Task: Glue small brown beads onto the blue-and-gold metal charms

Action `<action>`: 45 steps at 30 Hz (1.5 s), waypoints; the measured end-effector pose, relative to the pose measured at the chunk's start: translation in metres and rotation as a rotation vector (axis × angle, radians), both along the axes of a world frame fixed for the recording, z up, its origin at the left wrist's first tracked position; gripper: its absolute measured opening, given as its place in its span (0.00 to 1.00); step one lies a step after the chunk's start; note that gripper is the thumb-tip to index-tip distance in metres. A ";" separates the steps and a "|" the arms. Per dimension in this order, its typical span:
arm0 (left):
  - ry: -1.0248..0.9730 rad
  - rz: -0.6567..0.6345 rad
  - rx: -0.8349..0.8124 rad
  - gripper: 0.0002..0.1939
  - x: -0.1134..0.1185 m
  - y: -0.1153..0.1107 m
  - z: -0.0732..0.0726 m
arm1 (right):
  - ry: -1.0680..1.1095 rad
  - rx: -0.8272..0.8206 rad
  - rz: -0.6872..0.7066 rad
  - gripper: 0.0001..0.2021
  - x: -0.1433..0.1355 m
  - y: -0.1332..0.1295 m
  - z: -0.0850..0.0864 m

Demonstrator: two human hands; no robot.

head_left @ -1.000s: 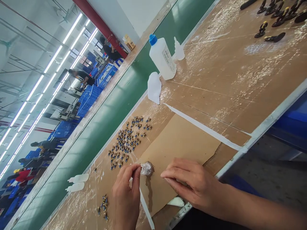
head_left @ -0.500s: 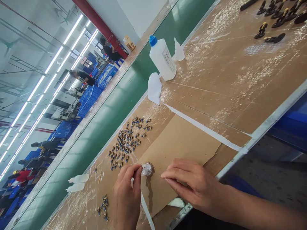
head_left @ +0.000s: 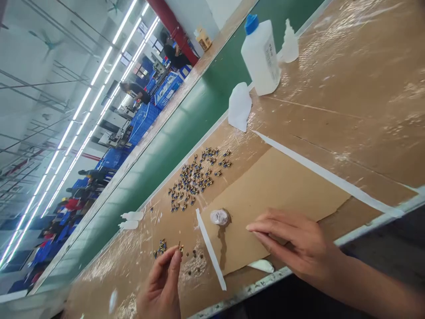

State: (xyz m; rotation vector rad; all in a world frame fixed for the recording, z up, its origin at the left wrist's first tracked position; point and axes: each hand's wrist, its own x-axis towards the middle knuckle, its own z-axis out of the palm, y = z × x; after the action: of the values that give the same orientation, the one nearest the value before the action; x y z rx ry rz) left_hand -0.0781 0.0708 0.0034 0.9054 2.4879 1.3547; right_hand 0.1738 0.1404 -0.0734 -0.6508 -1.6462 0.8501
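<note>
My left hand has its thumb and index finger pinched on a tiny dark piece, too small to make out well. It is over the brown table, left of a white tape strip. My right hand hovers over the brown paper sheet, fingertips pressed together; whatever they hold, if anything, is too small to see. Between the hands, a small clear cup stands on the sheet. Behind it lies a group of small blue and yellow pieces, with a smaller group near my left hand.
A white bottle with a blue cap, a small dropper bottle and a white scrap stand or lie at the back. Two small bottles lie at left. Beyond the green belt are people and blue crates.
My left hand has moved away from the clear cup, toward the left and the near edge, uncovering small dark pieces on the table. The camera view has shifted. My right hand keeps its pinched pose.
</note>
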 end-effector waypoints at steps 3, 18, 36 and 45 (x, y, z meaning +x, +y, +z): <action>-0.072 0.101 0.019 0.23 -0.019 -0.028 -0.018 | -0.038 0.039 -0.031 0.12 0.000 -0.001 -0.002; -0.032 -0.046 -0.184 0.21 -0.034 -0.067 -0.052 | -0.309 0.201 -0.211 0.08 -0.002 0.001 0.002; 0.245 -0.315 -0.262 0.10 -0.041 -0.064 -0.047 | -0.337 0.125 -0.223 0.07 -0.003 -0.001 0.005; 0.326 -0.392 -0.263 0.09 -0.045 -0.063 -0.044 | -0.340 0.121 -0.215 0.07 -0.005 -0.002 0.008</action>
State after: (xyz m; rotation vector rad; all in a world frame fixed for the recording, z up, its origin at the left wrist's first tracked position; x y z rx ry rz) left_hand -0.1235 0.0080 -0.0405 1.5441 2.4421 0.7872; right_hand 0.1688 0.1388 -0.0653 -0.9050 -1.8725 0.4987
